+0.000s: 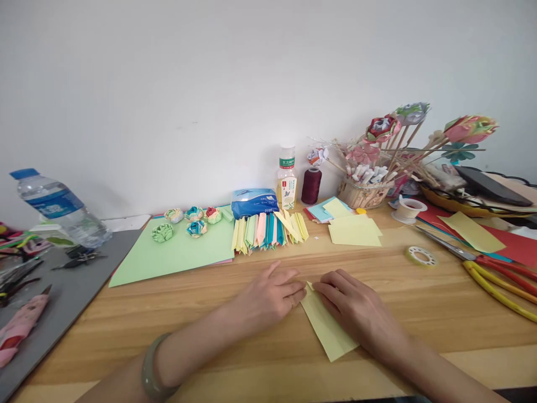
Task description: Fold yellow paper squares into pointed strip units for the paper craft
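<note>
A strip of pale yellow paper (326, 326) lies slanted on the wooden table, its far end between my two hands. At that end's left corner, the bent fingers of my left hand (272, 292) close on the paper edge; a ring and a bangle show on this arm. My right hand (358, 305) covers the right side of the strip, fingers curled together and gripping near the far end. A small raised fold stands between the fingertips. Both thumbs are mostly hidden. Beyond the hands sits a row of folded paper strips (268, 230) in several colours.
Folded paper flowers (196, 228) rest on a green sheet (176, 257) at left. Behind stand a tissue pack (254, 202), a drink bottle (287, 182) and a thread spool (311, 186). Yellow sheets (354, 232), a tape roll (420, 256) and scissors (482, 263) lie right.
</note>
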The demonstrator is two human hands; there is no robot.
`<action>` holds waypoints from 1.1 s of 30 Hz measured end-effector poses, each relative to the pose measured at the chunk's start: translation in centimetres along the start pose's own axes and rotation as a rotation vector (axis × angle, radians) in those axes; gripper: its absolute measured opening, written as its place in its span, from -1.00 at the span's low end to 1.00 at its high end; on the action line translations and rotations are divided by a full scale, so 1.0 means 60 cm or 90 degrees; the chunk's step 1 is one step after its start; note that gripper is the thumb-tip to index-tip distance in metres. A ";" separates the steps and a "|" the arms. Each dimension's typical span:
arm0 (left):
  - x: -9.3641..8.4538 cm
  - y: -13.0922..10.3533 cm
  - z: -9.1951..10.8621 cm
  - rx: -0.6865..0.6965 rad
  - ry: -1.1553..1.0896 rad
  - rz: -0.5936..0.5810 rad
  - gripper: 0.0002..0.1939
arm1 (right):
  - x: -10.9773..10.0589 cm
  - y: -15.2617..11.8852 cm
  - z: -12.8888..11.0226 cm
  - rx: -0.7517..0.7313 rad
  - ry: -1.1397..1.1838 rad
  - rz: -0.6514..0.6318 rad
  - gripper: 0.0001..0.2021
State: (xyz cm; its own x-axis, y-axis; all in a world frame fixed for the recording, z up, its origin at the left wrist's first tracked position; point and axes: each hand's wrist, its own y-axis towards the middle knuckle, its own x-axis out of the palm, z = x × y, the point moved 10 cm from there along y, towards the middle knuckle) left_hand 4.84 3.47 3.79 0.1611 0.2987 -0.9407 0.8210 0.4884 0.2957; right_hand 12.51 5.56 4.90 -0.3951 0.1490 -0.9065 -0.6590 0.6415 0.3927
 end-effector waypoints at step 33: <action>0.004 0.014 -0.006 0.061 -0.076 0.027 -0.67 | 0.003 0.001 -0.033 -0.131 -0.080 -0.050 -0.81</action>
State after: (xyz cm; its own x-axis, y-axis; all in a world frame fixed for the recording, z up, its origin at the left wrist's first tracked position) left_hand 5.40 4.24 3.89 0.2558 0.2143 -0.9427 0.8600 0.3950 0.3232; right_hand 11.15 4.14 5.07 -0.2632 0.2056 -0.9426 -0.8057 0.4906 0.3319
